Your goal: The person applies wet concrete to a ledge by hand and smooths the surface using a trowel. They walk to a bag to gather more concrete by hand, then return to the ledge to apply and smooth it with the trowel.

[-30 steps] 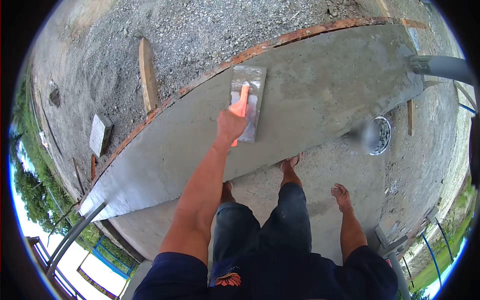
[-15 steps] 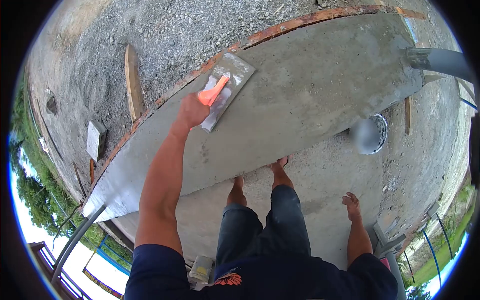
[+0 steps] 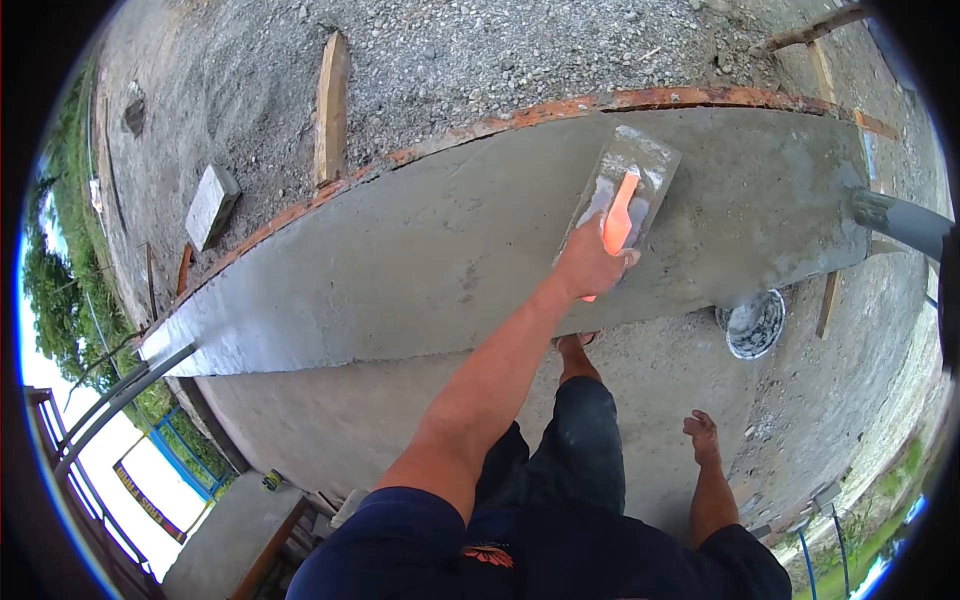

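My left hand (image 3: 590, 262) is closed round the orange handle of a rectangular float (image 3: 655, 165). The float's blade lies on the wet grey concrete (image 3: 430, 230), right of its middle, and its top face is smeared with pale cement. A board form (image 3: 560, 112) runs along the far edge of the concrete strip. My right hand (image 3: 702, 436) hangs low at my right side, away from the concrete. Its fingers are loosely bent and apart, with nothing in them.
A cement-smeared bucket (image 3: 757, 330) stands by the near edge. A grey pipe (image 3: 900, 220) rises at the right end, and dark pipes (image 3: 130, 400) at the left. Beyond the form lie gravel (image 3: 480, 60), a wooden stake (image 3: 331, 110) and a concrete block (image 3: 211, 207).
My left hand has moved the float to the right across the concrete. The view has shifted left and slightly up. My right hand still hangs at my side.
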`<state>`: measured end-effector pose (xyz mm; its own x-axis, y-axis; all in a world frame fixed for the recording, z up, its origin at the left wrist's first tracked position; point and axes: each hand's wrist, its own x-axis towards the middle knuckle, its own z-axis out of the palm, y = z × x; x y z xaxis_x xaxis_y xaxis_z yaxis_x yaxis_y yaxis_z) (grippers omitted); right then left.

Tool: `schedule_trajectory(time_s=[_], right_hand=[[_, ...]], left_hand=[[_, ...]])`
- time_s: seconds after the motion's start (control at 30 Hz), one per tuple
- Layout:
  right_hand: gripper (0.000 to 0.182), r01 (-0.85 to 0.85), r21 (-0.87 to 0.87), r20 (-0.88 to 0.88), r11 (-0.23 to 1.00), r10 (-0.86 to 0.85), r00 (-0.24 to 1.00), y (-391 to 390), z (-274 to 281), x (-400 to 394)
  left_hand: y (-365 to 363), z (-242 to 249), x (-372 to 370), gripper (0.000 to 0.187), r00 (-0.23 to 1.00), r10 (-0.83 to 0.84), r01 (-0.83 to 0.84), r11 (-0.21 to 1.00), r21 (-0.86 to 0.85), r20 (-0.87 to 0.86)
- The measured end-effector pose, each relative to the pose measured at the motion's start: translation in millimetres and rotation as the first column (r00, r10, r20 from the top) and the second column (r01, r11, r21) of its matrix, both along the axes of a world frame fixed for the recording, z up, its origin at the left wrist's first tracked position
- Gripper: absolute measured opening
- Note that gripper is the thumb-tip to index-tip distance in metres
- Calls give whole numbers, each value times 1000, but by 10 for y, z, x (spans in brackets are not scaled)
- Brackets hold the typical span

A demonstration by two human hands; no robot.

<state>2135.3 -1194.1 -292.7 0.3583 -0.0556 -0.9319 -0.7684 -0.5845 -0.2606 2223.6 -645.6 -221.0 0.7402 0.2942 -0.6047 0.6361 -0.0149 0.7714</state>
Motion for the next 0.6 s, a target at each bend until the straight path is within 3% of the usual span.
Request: schedule_trajectory(time_s=[0.1, 0.13, 0.27, 0.4, 0.53, 0.6], right_hand=[[58, -45, -16, 10, 999, 45, 999, 164, 156, 127], [58, -66, -20, 16, 998, 66, 998, 278, 203, 178], [62, -122, 22, 46, 992, 121, 992, 625, 323, 269], [59, -120, 26, 62, 992, 118, 991, 1150, 458, 321], [58, -166, 30, 93, 986, 163, 982, 1309, 516, 229], [61, -180, 5, 68, 984, 179, 982, 1310, 555, 171]], left_hand=[[142, -102, -36, 45, 977, 212, -202, 952, 231, -22], [339, -8, -124, 56, 968, 219, -200, 968, 154, -120], [1178, 109, -823, 48, 891, 400, -348, 906, 241, -215], [1948, -53, -1655, 34, 886, 450, -330, 786, 523, -117], [2756, -127, -2558, 32, 819, 558, -344, 667, 661, -137], [3125, -112, -3112, 28, 830, 553, -330, 584, 742, -66]])
